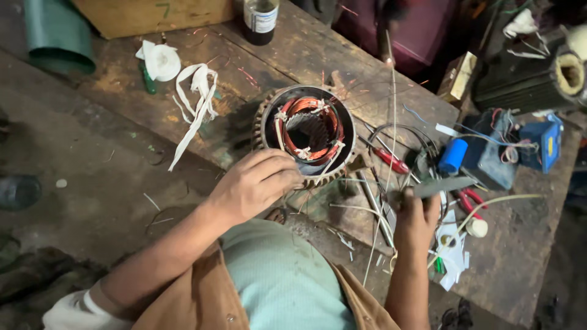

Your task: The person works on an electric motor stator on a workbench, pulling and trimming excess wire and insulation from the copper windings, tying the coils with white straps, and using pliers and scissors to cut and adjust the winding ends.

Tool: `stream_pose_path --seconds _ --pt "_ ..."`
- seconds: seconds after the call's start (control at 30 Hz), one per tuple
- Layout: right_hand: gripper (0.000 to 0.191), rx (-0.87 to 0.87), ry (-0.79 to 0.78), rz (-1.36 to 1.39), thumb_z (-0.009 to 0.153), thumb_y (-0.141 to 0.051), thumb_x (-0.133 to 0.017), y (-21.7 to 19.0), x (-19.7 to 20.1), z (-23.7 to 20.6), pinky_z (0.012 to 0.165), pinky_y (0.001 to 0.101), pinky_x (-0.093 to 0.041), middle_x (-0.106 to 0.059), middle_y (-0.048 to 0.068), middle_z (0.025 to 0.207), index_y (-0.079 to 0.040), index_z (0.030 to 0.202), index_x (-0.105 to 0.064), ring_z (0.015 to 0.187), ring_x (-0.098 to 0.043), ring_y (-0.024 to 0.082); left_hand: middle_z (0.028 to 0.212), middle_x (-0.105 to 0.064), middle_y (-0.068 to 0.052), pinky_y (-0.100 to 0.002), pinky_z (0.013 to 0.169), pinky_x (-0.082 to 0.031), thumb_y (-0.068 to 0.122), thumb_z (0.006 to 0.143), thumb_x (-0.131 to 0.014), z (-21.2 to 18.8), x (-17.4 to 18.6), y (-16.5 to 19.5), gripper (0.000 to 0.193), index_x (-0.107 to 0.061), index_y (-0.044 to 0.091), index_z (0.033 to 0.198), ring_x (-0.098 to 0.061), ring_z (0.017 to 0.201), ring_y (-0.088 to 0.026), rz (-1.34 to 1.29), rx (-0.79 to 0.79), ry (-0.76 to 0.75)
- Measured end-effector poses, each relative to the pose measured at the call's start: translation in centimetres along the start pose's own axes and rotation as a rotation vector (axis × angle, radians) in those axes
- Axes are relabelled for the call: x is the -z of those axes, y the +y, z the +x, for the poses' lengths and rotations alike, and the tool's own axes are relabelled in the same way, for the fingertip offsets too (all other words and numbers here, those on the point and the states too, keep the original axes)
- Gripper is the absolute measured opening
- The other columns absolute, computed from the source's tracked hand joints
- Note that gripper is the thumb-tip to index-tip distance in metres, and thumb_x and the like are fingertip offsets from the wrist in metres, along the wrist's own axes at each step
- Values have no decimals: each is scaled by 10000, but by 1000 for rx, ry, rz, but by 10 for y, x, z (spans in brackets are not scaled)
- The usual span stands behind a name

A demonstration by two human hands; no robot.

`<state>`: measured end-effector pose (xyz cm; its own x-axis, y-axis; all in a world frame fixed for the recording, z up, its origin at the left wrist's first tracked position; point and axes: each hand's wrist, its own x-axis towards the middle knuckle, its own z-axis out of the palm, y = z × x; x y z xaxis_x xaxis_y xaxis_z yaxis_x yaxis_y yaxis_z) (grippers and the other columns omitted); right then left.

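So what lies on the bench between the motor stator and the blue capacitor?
In the head view, red-handled pliers and a dark wire loop lie between the stator and the blue capacitor.

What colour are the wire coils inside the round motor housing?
Copper-orange, tied with white tape; seen in the head view.

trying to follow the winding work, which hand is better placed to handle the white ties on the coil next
Likely the left hand: it rests on the rim of the motor stator beside the ties. The right hand is off to the side, holding a flat grey tool.

Copper-orange windings point(309, 116), blue capacitor point(453, 156)
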<state>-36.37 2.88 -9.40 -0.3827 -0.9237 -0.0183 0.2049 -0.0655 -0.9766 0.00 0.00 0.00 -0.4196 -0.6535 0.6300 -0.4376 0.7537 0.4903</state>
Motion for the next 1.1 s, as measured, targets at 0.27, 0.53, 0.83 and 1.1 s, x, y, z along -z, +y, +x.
stream_pose_path --seconds 0.27,0.53,0.83,1.1 --pt "352 156 -382 -208 868 64 -594 -52 -102 -85 797 292 -492 -555 92 1204 -19 1210 -595 915 -550 168 1060 -694 -67 -386 901 -564 24 805 -744 4 -1 -34 235 -688 61 1030 -679 1007 -273 -140 -108 -134" --pt "229 472 -273 -616 897 43 -764 -47 -196 -109 857 299 -574 -731 70 1057 -68 1097 -747 973 -721 172 1037 -682 -101 -346 843 -586 96 979 -711 -7 17 -69 108 -663 42 1059 -711 961 -248 -472 141 -154" --pt "321 694 -575 -1017 756 -106 -793 -46 -259 -144 757 363 -573 -743 49 1072 -118 1074 -752 922 -733 247 961 -665 -102 -355 747 -523 298 1001 -693 -10 41 -102 289 -597 27 1030 -645 848 -225 -369 523 -109" --pt "352 362 -370 -1014 802 -180 -830 -23 -306 -163 698 361 -574 -702 101 1011 -88 1110 -686 834 -699 279 857 -666 -103 -279 555 -407 257 1082 -566 -55 67 -119 214 -631 53 1092 -523 644 -122 -1584 1281 -204"
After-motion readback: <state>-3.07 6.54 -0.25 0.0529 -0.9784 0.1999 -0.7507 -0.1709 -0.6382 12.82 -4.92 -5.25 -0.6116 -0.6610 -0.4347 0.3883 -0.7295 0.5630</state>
